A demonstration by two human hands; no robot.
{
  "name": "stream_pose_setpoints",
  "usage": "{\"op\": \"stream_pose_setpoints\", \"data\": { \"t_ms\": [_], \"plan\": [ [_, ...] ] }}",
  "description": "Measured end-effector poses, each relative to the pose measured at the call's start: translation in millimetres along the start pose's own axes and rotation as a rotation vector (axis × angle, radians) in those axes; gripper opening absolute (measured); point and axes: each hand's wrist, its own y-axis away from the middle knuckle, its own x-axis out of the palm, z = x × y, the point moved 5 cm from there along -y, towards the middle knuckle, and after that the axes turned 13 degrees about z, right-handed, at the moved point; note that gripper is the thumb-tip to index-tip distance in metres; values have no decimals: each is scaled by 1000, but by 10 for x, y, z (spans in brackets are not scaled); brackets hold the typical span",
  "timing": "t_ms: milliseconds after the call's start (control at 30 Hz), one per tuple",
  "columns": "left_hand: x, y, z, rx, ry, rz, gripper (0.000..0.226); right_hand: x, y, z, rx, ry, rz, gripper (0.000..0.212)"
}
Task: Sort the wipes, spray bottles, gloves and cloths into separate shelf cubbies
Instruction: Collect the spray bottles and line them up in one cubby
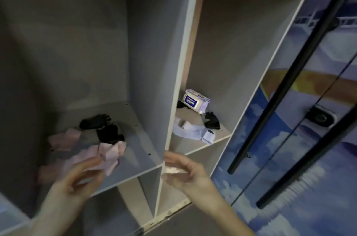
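While L hand (77,175) pinches crumpled pink cloth (108,155) — R hand (185,170) relaxed, holding nothing

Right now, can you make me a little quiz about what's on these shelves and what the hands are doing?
1. True or false: the pack of wipes lies in the right cubby.
2. Which things share the left cubby? A) black gloves and pink cloths B) spray bottles and wipes C) only wipes
3. Fill the gap: the left hand reaches toward a ____ cloth at the shelf's front edge.

Key
1. True. It sits near the back, with a black glove and a pale lilac cloth in front of it.
2. A. The black gloves lie behind the pink cloths.
3. Pink. The right hand is blurred in front of the divider.
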Motion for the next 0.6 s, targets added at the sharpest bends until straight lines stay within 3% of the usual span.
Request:
{"op": "stream_pose_setpoints", "data": {
  "t_ms": [33, 100, 233, 600],
  "plan": [
    [174, 15, 58, -49, 19, 52, 26, -149, 45, -10, -4, -9, -21, 45],
    [535, -79, -127, -125, -136, 54, 30, -378, 114, -12, -6, -16, -40, 47],
    [693, -194, -76, -218, -160, -35, 31, -651, 63, 14, -32, -22, 1, 48],
    [1386, -910, -289, -211, -234, 61, 36, -1199, -809, 7, -78, 35, 53, 48]
  ]
}}
